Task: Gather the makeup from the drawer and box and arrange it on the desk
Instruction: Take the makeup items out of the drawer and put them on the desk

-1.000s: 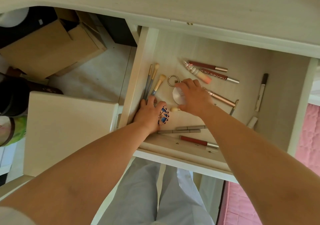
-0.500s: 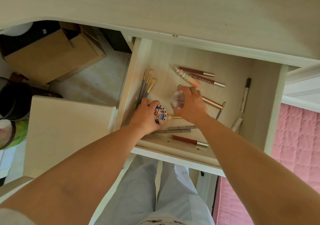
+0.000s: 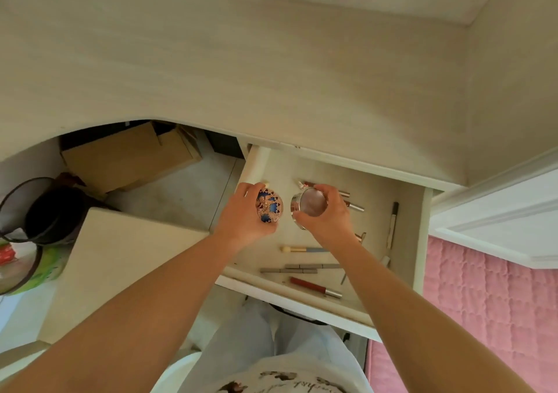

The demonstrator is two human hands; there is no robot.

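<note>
My left hand (image 3: 243, 216) grips a round compact with a blue and gold patterned lid (image 3: 269, 205), lifted above the open drawer (image 3: 407, 241). Beside it my right hand (image 3: 327, 214) holds a round silver compact with a pinkish top (image 3: 309, 204). Left on the drawer floor are a small brush (image 3: 302, 249), grey pencils (image 3: 302, 268), a red lip pencil (image 3: 315, 287), a white pen (image 3: 392, 223) and lip glosses (image 3: 354, 206) partly hidden behind my right hand. The pale wooden desk top (image 3: 241, 75) spreads above the drawer.
A cardboard box (image 3: 126, 157) sits on the floor under the desk. A dark bin (image 3: 36, 211) stands at the left. A pale stool top (image 3: 120, 265) is beside my left arm. Pink bedding (image 3: 489, 317) lies at the right.
Both hands have risen out of the drawer, each carrying its compact. My view has tilted up, showing much more of the desk top.
</note>
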